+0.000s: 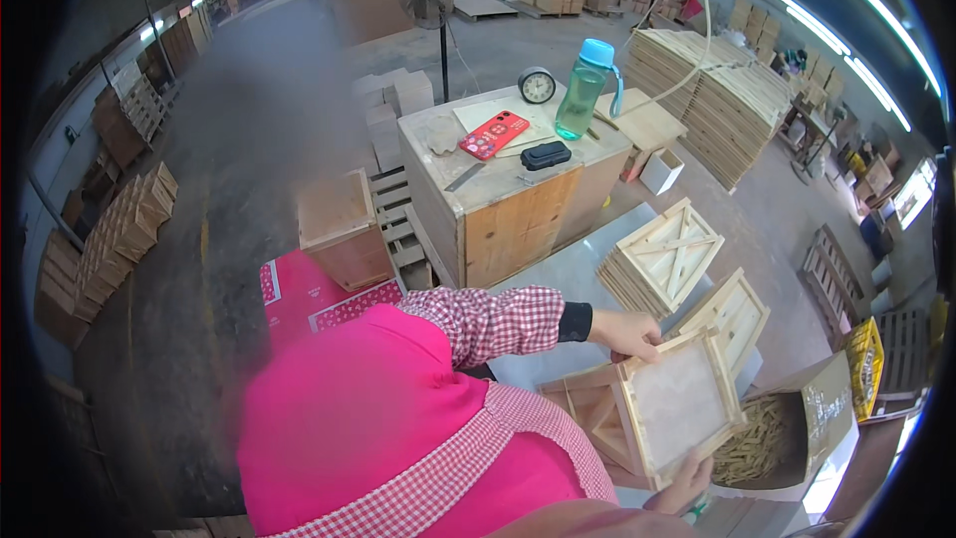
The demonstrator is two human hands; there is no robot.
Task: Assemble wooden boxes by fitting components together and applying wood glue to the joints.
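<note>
A small wooden crate [683,404] with a pale panel framed by light strips is tilted in front of me at the lower right. My left hand [629,333], coming out of a checked sleeve with a dark cuff, is closed on its upper corner. At the lower edge, my right hand [687,483] grips the frame, partly cut off by my body. Braced sides of the crate show to its left. Just beyond it leans a framed wooden panel [732,319]. Farther off lies a stack of cross-braced wooden panels [669,257] on the grey worktop [533,334].
An open cardboard box [822,418] of small wooden pieces [757,443] stands at the right. Ahead, a wooden cabinet [518,224] carries a bottle [586,95], a clock [537,86] and a red phone [494,134]. Tall stacked boards [712,90] rise behind.
</note>
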